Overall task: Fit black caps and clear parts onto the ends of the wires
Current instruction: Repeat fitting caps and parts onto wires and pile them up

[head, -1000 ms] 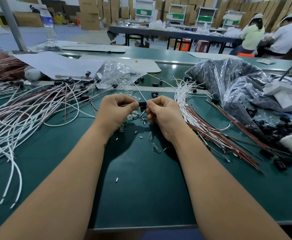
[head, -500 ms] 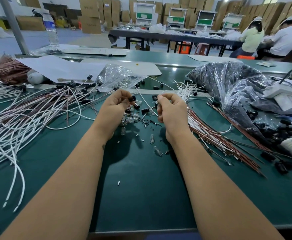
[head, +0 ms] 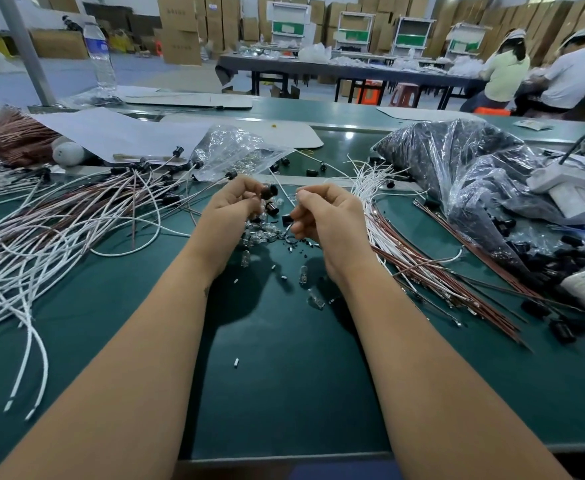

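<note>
My left hand [head: 230, 211] is raised above the green mat, its fingertips pinching a black cap [head: 267, 192]. A short way to its right, my right hand [head: 329, 220] has its fingers curled, pinching a small clear part [head: 293, 197] with a thin white wire [head: 277, 181] running off behind it. Between and below the hands lies a heap of clear bulbs [head: 261, 235] with loose black caps [head: 287, 220]. Capped white and brown wires [head: 76, 216] spread out on the left. Uncapped wires [head: 405, 237] lie on the right.
A clear bag of bulbs [head: 228, 150] lies behind my hands. A large bag of black caps [head: 457, 161] fills the right side, next to white devices [head: 568, 188]. A water bottle [head: 98, 53] stands far left. Two people sit at a distant table [head: 353, 69].
My hands, joined at the middle a second ago, have drawn apart and risen. The left carried the black cap up and left; the right moved right with the clear part.
</note>
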The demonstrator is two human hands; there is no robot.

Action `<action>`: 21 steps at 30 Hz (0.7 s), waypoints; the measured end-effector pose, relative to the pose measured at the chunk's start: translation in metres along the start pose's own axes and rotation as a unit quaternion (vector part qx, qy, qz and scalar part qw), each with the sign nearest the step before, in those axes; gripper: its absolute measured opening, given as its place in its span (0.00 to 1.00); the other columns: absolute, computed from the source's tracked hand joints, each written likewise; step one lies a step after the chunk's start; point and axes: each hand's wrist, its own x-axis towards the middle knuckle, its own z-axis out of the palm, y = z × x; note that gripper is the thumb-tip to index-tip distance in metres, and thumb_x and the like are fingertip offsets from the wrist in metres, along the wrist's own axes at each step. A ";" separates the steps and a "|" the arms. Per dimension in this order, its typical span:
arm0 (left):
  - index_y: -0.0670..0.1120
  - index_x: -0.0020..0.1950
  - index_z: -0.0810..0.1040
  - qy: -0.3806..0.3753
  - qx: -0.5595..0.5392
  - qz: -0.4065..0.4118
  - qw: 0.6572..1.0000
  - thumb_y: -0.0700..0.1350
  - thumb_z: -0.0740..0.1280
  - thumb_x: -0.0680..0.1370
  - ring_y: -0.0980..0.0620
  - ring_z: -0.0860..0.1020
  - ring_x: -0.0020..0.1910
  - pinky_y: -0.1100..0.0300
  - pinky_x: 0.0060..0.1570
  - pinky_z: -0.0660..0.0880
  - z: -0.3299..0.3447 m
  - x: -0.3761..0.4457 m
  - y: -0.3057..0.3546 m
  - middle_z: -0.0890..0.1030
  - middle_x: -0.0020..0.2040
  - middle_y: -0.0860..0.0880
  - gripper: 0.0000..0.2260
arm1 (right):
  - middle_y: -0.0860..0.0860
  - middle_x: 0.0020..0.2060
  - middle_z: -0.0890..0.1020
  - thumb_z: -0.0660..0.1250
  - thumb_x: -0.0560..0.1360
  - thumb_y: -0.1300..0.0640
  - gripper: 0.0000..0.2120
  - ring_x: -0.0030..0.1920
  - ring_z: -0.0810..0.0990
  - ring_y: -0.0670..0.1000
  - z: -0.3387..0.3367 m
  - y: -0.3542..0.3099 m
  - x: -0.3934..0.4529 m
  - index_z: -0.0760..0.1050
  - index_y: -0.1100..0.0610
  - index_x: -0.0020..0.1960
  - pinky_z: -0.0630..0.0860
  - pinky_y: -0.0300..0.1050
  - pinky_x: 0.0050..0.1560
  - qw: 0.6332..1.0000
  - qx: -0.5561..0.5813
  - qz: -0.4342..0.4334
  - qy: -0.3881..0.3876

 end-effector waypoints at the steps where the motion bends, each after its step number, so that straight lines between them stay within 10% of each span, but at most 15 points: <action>1: 0.49 0.43 0.75 0.001 0.019 0.001 1.000 0.34 0.59 0.79 0.61 0.69 0.32 0.69 0.38 0.67 0.001 -0.001 0.000 0.71 0.35 0.50 0.12 | 0.51 0.28 0.79 0.65 0.77 0.64 0.04 0.25 0.75 0.48 -0.001 0.000 0.001 0.75 0.60 0.44 0.74 0.40 0.27 1.000 0.006 0.003 0.002; 21: 0.46 0.39 0.77 0.020 0.133 0.024 0.991 0.45 0.65 0.79 0.59 0.63 0.25 0.69 0.27 0.62 0.004 -0.001 -0.007 0.68 0.25 0.58 0.09 | 0.51 0.27 0.80 0.65 0.77 0.66 0.06 0.25 0.76 0.47 -0.005 0.000 0.001 0.76 0.60 0.42 0.75 0.38 0.28 0.998 0.022 0.050 0.008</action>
